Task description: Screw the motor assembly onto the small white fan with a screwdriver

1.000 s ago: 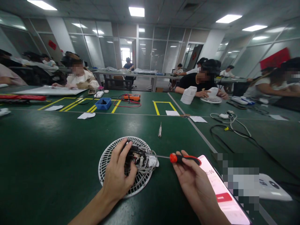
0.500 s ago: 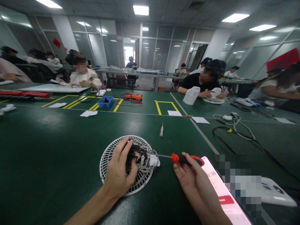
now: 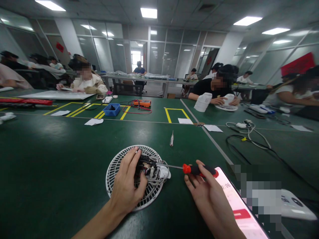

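Steadiness counts: left hand (image 3: 127, 187) clamped on the motor block (image 3: 152, 170) atop the fan grille (image 3: 115, 167) near the tabletop's (image 3: 62, 159) front edge, right hand (image 3: 206, 196) pinching the screwdriver (image 3: 196, 170), whose tip wants straight, firm pressure.

green table (image 3: 62, 159), white fan grille (image 3: 114, 169), small screwdriver (image 3: 171, 138), phone (image 3: 239, 207)
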`<state>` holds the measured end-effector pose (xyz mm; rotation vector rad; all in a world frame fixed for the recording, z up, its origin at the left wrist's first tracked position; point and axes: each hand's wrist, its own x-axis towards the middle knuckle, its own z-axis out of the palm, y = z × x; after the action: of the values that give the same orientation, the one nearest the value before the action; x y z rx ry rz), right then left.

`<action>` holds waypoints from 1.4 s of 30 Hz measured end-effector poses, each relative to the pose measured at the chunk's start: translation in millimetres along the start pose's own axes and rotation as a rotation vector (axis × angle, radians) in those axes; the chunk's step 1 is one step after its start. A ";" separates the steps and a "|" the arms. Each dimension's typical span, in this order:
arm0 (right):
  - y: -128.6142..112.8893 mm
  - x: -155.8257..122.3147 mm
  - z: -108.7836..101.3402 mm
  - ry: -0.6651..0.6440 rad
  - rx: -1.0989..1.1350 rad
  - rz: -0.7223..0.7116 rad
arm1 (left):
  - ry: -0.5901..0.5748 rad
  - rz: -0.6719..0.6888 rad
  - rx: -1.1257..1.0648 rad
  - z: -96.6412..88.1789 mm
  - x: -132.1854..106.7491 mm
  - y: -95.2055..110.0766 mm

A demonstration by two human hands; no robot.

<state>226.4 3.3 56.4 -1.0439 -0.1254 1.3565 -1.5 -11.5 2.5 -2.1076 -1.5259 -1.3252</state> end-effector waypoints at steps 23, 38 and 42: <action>5.3 1.4 -8.6 -0.036 -0.035 -0.130 | 0.000 0.038 -0.012 1.0 1.0 -3.4; 7.8 -0.3 -8.1 -0.092 -0.056 -0.209 | 0.002 0.032 0.003 2.6 -0.9 -5.1; 10.6 3.0 -9.3 -0.092 -0.036 -0.227 | 0.030 0.029 -0.008 4.3 0.1 -4.9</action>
<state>225.3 -0.6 42.6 -0.9666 -0.3283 1.1993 -3.3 -6.7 -1.3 -2.0974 -1.4750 -1.3488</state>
